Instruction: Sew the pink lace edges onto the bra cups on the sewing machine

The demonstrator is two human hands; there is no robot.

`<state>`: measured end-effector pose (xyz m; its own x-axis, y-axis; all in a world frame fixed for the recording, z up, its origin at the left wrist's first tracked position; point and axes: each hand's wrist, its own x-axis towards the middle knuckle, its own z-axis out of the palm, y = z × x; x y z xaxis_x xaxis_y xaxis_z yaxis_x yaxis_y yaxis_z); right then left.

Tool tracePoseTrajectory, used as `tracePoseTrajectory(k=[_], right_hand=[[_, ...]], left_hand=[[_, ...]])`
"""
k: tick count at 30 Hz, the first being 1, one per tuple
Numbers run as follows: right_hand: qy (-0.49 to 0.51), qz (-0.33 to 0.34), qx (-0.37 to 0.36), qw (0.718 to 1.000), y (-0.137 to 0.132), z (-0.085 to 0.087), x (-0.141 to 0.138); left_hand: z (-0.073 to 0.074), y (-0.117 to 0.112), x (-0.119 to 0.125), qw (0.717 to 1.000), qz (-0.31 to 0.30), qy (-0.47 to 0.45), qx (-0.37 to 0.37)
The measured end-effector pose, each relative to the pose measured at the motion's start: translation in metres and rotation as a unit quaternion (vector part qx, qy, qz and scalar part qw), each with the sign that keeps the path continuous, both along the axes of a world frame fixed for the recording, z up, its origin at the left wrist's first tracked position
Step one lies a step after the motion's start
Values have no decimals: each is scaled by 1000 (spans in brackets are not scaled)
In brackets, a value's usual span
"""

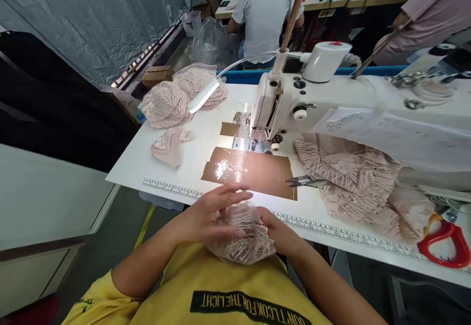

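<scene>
A bunched piece of pale pink lace (245, 239) sits between my two hands, close to my chest at the table's front edge. My left hand (211, 214) lies over its left side with fingers stretched across the top. My right hand (279, 232) grips its right side from underneath, fingers mostly hidden by the lace. Beyond the hands stands a white sewing machine (324, 99), with a brown taped patch (253, 170) on the table before its needle.
Thread snips (305, 182) lie beside a heap of pink lace (360, 187) at right. Red-handled scissors (447, 244) lie far right. More lace bundles (176, 99) sit at the back left under a lamp (204, 94). Other people work at benches behind.
</scene>
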<state>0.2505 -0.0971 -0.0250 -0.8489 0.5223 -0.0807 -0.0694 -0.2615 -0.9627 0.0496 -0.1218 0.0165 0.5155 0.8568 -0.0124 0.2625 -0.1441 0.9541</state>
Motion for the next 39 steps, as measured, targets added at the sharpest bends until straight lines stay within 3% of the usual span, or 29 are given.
tracePoseTrajectory(k=[2,4,7,10,12,16,20,23,25,30,32,34,36,39], right_hand=[[20,37,-59,997,-1,0,1],[14,19,-72,997,0,-1,6],[-9,-91,-66,994,3,-5,15],[-27,-197,-70,978,5,-9,21],[-46,-229,-35,972,6,-11,22],[-83,-208,56,973,9,-17,20],[-41,-212,17,976,13,-18,24],[-30,-174,26,984,12,-13,24],[-45,-192,48,979,10,-11,22],[-25,-380,39,924,9,-15,16],[-42,-407,88,908,11,-14,8],[-60,-403,142,902,12,-12,-4],[-67,-396,145,904,13,-10,-17],[-46,-397,4,917,12,-12,-31]], left_hand=[[-8,2,4,999,28,22,-29],[-19,1,5,992,22,-24,-124],[-30,-3,4,961,22,-121,-249],[-33,-8,1,937,41,-161,-307],[-32,-9,1,936,63,-163,-304],[-30,-7,8,954,110,-147,-239],[-31,1,14,960,140,-134,-204],[-33,10,14,953,147,-140,-224],[-36,16,12,928,152,-199,-275],[-43,17,6,782,174,-448,-397],[-44,15,6,756,150,-476,-424],[-44,14,10,765,135,-457,-434],[-43,15,16,787,158,-421,-422],[-46,17,18,807,211,-390,-391]])
